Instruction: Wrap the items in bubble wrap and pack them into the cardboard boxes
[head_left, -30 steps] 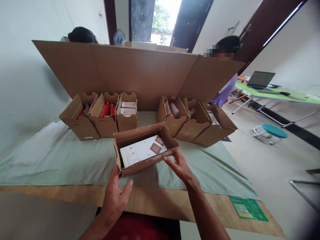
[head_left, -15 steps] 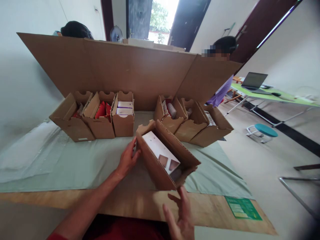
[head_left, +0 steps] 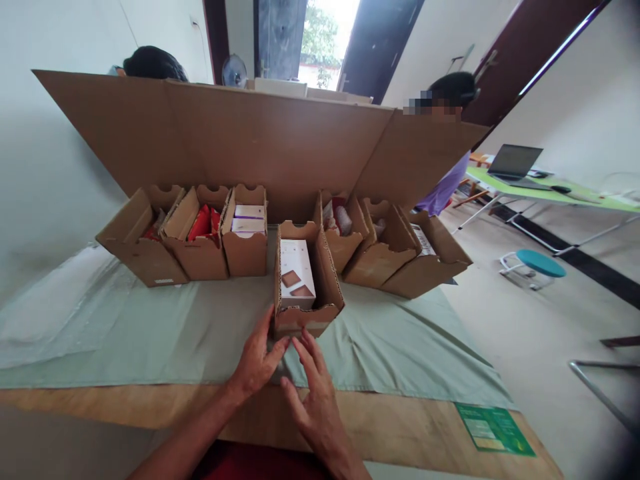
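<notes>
An open-topped cardboard bin (head_left: 331, 293) stands upright on the green cloth in front of me. Inside it, along the left wall, lies a white box (head_left: 296, 257) with brown squares printed on it. My left hand (head_left: 257, 357) is at the bin's near left corner, fingers stretched out, seemingly touching its side. Close to the near wall, my right hand (head_left: 313, 380) has its fingers spread and holds nothing; its fingertips reach the lower part of that wall.
Three cardboard bins stand at left, one with red packets (head_left: 203, 223), another with white boxes (head_left: 249, 219). Three more bins (head_left: 383, 257) stand at right. Behind them rises a cardboard screen (head_left: 280, 143); two people are beyond it. Plastic wrap (head_left: 55, 313) lies at left.
The bin with the white box has turned to face me more squarely and moved away toward the row. My right hand has moved up and left to its near wall.
</notes>
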### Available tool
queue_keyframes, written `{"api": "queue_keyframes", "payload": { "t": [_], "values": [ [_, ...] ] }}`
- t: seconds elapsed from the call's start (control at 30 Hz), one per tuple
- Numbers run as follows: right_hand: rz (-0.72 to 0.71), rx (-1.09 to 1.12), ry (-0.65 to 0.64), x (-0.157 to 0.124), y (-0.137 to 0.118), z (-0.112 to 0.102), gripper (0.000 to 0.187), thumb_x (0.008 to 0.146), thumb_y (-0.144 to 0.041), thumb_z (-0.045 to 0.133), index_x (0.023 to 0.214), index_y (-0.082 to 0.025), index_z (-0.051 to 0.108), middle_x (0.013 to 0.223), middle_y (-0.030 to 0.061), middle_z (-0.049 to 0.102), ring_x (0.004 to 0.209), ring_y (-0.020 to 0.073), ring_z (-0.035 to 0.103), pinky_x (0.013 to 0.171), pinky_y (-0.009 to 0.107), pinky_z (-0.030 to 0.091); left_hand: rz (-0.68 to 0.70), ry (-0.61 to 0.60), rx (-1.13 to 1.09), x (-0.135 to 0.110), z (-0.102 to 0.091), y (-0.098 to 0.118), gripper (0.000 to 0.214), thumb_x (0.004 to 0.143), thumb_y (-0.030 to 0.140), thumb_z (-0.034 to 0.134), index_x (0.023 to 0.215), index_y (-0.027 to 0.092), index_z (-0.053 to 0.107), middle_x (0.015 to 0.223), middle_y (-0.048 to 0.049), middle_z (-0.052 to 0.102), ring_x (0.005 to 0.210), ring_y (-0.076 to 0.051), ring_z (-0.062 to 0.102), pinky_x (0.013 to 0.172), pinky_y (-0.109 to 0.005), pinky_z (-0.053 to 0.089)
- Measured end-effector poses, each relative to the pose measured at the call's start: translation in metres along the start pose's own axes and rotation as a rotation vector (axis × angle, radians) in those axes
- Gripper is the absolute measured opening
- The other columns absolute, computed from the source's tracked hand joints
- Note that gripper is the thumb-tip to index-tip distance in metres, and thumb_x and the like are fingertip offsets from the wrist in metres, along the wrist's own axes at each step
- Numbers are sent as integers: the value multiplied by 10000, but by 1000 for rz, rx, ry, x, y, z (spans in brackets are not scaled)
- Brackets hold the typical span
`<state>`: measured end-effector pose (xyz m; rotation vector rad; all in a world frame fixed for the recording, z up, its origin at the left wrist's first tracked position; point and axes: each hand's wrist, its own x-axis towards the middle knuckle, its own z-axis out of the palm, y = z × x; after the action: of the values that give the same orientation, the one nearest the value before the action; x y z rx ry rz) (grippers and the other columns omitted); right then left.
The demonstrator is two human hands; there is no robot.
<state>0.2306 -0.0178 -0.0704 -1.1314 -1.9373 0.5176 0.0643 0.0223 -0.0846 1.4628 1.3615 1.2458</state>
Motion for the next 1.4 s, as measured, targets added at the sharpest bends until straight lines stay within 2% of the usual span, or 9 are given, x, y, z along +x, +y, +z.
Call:
{"api": "queue_keyframes", "payload": {
  "t": [0.1, 0.2, 0.3, 0.4, 0.57, 0.87, 1.13, 1.23, 1.4],
  "values": [
    [36, -22, 159, 5, 9, -5, 464, 984, -259, 562, 1444, -299, 518, 1443, 100, 575, 1332, 257, 560, 1075, 449, 518, 11, 51, 65, 6, 1, -9, 591, 922, 377, 606, 1467, 194, 468, 1427, -153, 610, 1319, -300, 588, 1124, -492, 458],
    [201, -19, 365, 17, 29, -21, 551, 956, -340, 631, 1474, -262, 462, 1445, 133, 562, 1323, 296, 554, 1057, 512, 511, 16, 82, 98, 7, 5, -12, 563, 919, 325, 579, 1457, 203, 467, 1375, -137, 646, 1274, -279, 623, 1081, -462, 498],
    [284, 118, 251, 32, 48, -32, 663, 903, -425, 698, 1490, -244, 451, 1444, 146, 573, 1266, 310, 601, 948, 467, 579, 27, 94, 131, 3, 8, -12, 543, 890, 331, 589, 1409, 198, 500, 1347, -133, 657, 1258, -285, 629, 1069, -465, 503],
    [234, 244, 91, 40, 55, -25, 562, 904, -410, 689, 1425, -256, 544, 1410, 126, 615, 1193, 286, 651, 835, 380, 615, 6, 157, 178, -7, 10, -15, 431, 893, 360, 575, 1287, 186, 570, 1246, -136, 691, 1175, -296, 662, 1019, -473, 526],
    [241, 293, 138, 47, 57, -5, 469, 939, -335, 639, 1398, -264, 575, 1388, 116, 632, 1170, 267, 664, 818, 358, 628, -10, 209, 166, -10, 10, -23, 440, 893, 339, 569, 1302, 180, 555, 1218, -141, 681, 1088, -277, 683, 908, -419, 576],
    [182, 285, 231, 95, 98, 6, 640, 938, -346, 586, 1542, -235, 404, 1560, 170, 455, 1374, 307, 530, 1015, 485, 570, 3, 193, -23, 89, 27, -24, 914, 810, 290, 634, 1599, 161, 190, 1609, -230, 362, 1331, -331, 575, 1076, -497, 506],
    [139, 109, 80, 77, 126, 25, 424, 852, -219, 563, 1257, -225, 687, 1476, 135, 572, 1360, 299, 552, 1124, 516, 474, 60, 309, 35, 140, 42, -39, 905, 804, 270, 625, 1594, 126, 208, 1647, -228, 298, 1499, -339, 379, 1175, -502, 411],
    [143, 120, 99, 83, 112, 8, 333, 890, -256, 556, 1182, -218, 711, 1280, 131, 704, 1175, 270, 676, 1004, 448, 562, 63, 366, 60, 157, 46, -43, 884, 804, 259, 627, 1584, 118, 236, 1632, -228, 329, 1479, -337, 405, 1181, -501, 401],
    [202, 111, 139, 133, 85, -58, 409, 974, -328, 522, 1355, -194, 578, 1001, 80, 758, 758, 169, 705, 667, 277, 566, 82, 371, 96, 162, 49, -60, 865, 826, 288, 630, 1587, 154, 242, 1625, -207, 354, 1491, -328, 385, 1192, -508, 379]
  ]
}}
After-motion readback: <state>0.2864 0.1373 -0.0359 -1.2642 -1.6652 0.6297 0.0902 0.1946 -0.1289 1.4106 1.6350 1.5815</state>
